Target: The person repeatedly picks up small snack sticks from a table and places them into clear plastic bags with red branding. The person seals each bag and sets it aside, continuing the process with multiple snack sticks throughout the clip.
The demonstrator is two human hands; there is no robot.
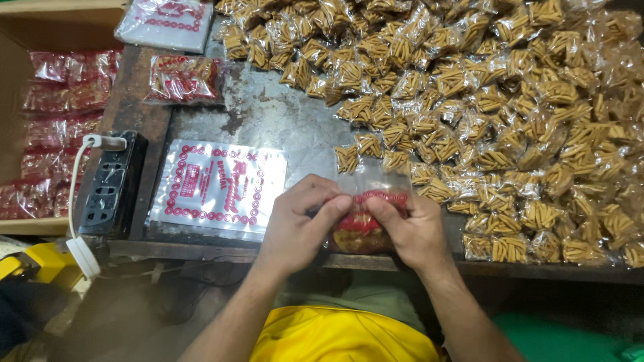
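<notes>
At the near edge of the metal counter [282, 121], I am watching both hands working on one printed plastic bag [372, 214], clear with a red ring pattern and already holding some of the small snack packets. My left hand [298, 224] is pinching the bag's upper left edge, thumb and fingers closed on the film; my right hand [409, 231] is closing on the upper right edge the same way, so each grip is fully shut on the bag's mouth with nothing else in it. The bag is sitting between the two hands, touching both, its bottom hanging just over the counter's front edge.

Judging from that overhang, the main risk is the bag slipping toward my lap if either pinch is loosening, since the film looks slick and only its top is being held. Packets could also be spilling out if the mouth is tilting forward.

Beyond the bag, a large heap of small clear packets [496, 100] of yellow stick snacks is spreading across the counter's far and right side. Left of the bag, a flat stack of empty printed bags [218, 188] is lying, and further left a black power strip [111, 188].
</notes>
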